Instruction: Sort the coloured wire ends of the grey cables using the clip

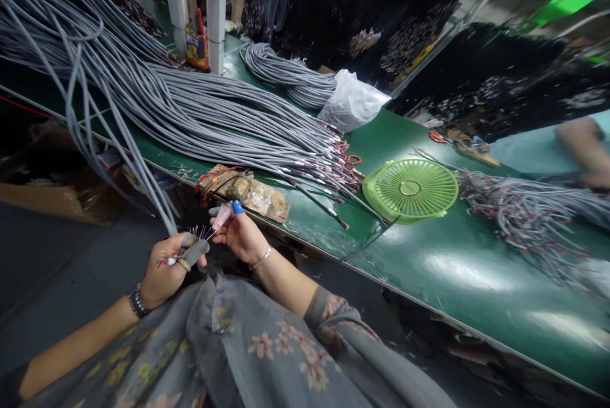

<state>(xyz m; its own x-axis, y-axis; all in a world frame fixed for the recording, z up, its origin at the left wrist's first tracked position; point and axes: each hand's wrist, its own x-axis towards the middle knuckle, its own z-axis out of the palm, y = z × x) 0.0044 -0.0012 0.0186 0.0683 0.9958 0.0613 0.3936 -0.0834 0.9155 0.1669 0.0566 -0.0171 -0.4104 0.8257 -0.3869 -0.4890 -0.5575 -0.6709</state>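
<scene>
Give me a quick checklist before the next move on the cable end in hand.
1. Left hand closed on the grey cable: ok.
2. Coloured wires fanned out clear of the jacket: ok.
3. Finger cots on the working fingertips: ok.
4. Right hand actually pinching a wire: cannot tell.
5. Wire tips stripped: cannot tell, too small.
6. Cable free of the cable pile on the table: cannot tell.
</scene>
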